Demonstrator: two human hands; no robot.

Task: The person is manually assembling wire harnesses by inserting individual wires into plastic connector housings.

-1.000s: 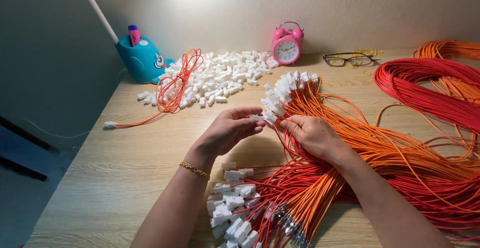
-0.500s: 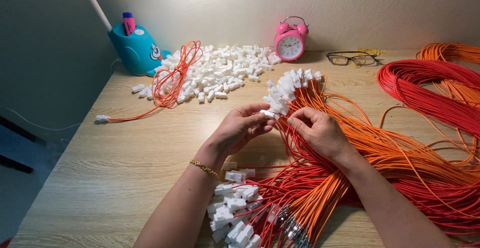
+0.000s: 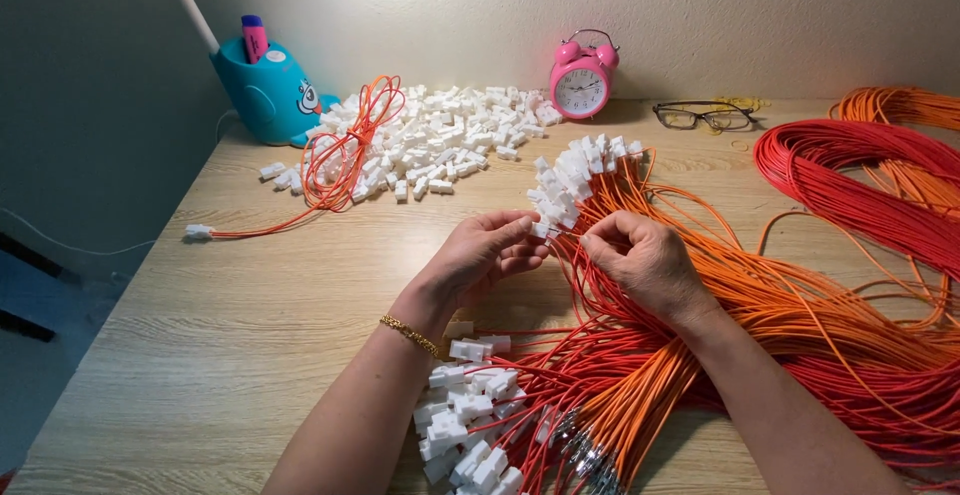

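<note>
A person's 2 bare hands meet over a wooden tabletop [image 3: 200,355] strewn with wiring. The left hand [image 3: 480,255] has its fingers pinched shut on a small white connector [image 3: 545,228] at the near edge of a cluster of fitted white connectors [image 3: 580,170]. The right hand [image 3: 645,260] sits just beside it, fingers closed around a thin orange wire [image 3: 572,242] whose tip points at that connector; whether wire and connector touch cannot be told.

Beneath both wrists fans a thick bundle of orange and red wires [image 3: 760,305], and a second bunch of connector-tipped red wires [image 3: 470,415] lies by the left forearm, which wears a gold bracelet [image 3: 408,333]. Farther back lie a pile of loose white connectors [image 3: 450,140], a small coil of orange wire [image 3: 345,150], a blue pen holder [image 3: 265,95], a pink alarm clock [image 3: 582,77] and black-framed glasses [image 3: 705,115]. Big red coils [image 3: 860,175] fill the right side.
</note>
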